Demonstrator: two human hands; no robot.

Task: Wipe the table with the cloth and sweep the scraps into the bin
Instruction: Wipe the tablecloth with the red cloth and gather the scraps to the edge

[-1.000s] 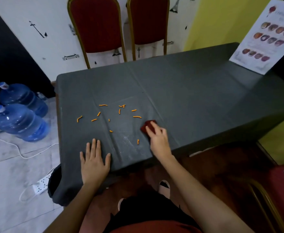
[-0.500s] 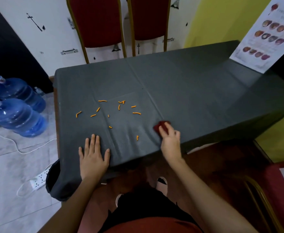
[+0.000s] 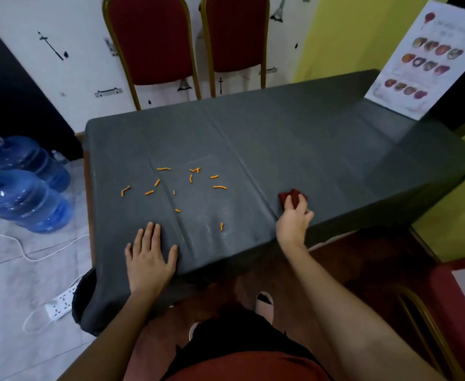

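We see our right hand (image 3: 293, 221) at the lower right of the frame, fingers curled around a bunched dark red cloth (image 3: 292, 198) pressed onto the table (image 3: 294, 144) near its front edge; our left hand (image 3: 149, 255) lies flat at lower centre-left, fingers spread and gripping nothing, palm on the grey covering by the front edge; the orange scraps (image 3: 176, 188) are scattered across the middle left of the tabletop, well apart from the cloth; one scrap lies alone between our hands; a dark bin (image 3: 84, 301) shows at the table's lower left corner, partly hidden under the hanging covering; two blue water bottles (image 3: 25, 193) stand on the floor at far left.
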